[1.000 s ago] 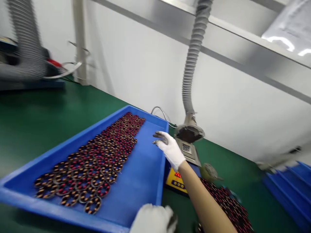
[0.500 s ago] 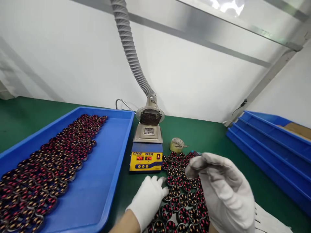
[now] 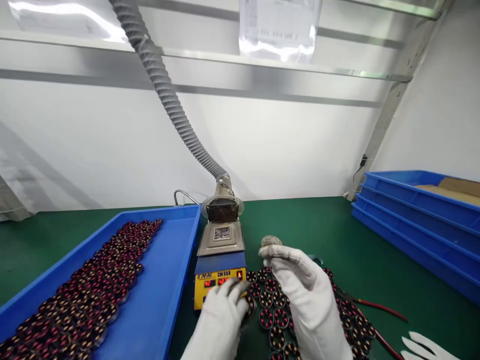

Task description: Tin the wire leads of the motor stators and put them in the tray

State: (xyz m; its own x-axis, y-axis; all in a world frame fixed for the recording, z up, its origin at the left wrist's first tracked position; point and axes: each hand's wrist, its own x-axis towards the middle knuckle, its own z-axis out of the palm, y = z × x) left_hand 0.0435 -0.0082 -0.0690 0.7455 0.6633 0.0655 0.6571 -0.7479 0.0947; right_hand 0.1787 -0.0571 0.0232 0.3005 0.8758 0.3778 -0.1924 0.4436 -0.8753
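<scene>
My left hand point(image 3: 221, 317), in a white glove, is in front of the yellow-fronted soldering pot point(image 3: 219, 280). Its fingers are curled on a round wound motor stator point(image 3: 249, 305), slightly blurred. My gloved right hand point(image 3: 307, 300) is raised above the parts, thumb and fingers pinched together in front of a small round tin point(image 3: 270, 241). Whatever that pinch holds, if anything, cannot be made out. Below and around the right hand, many similar stators point(image 3: 276, 337) with red or copper-coloured poles lie on the green table point(image 3: 318, 225).
To the left is a large blue tray point(image 3: 161, 280) partly filled with rows of stators point(image 3: 108, 280). A grey extraction hose point(image 3: 168, 95) hangs over the pot. Stacked blue trays point(image 3: 416, 220) are at right. Red-handled pliers point(image 3: 382, 307) and a white glove point(image 3: 427, 345) lie at lower right.
The view has tilted up and turned. My left hand has come away from the laid-out stators to the pot's front with one stator. My right hand has moved left, near the tin.
</scene>
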